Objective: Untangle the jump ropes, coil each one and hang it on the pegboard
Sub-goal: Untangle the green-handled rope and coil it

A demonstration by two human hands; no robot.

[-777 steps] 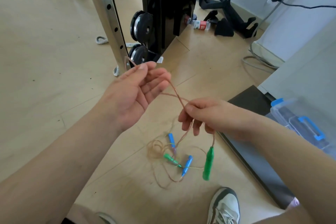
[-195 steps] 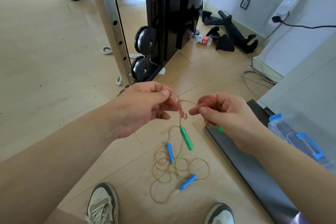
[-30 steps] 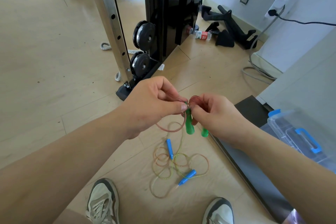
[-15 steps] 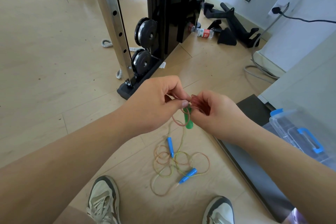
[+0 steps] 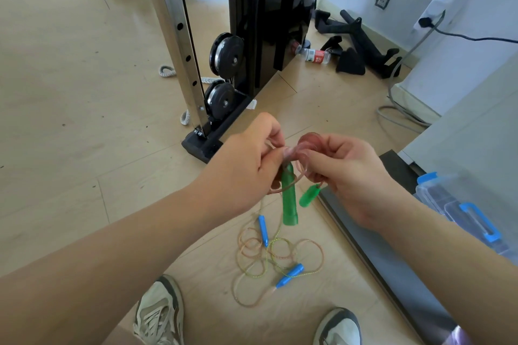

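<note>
Since a moment ago both hands have drifted slightly right and the long green handle (image 5: 289, 199) now hangs lower, fully clear of the fingers, with a second green handle (image 5: 308, 195) dangling just beside it. The pinkish jump rope (image 5: 309, 140) they belong to is held above the floor as a small coil: the right hand (image 5: 347, 176) has its fingers curled shut around the coil, and the left hand (image 5: 246, 168) pinches a strand of the same rope between thumb and forefinger, touching the coil. A loop of that rope (image 5: 276, 190) sags beneath the left hand.

Below, on the wooden floor (image 5: 70, 92) between the two shoes (image 5: 159, 314), lies the other jump rope (image 5: 280, 255), a loose tangle of thin loops with two blue handles (image 5: 262, 230), one upright in the view, the other slanted lower right.

At the floor's right edge sits a dark mat (image 5: 386, 266) with a clear plastic box (image 5: 462, 213) with blue latches beyond it. Behind the hands stands a black weight machine (image 5: 269, 22) with a perforated steel upright; a plastic bottle (image 5: 315, 55) lies by its base.
</note>
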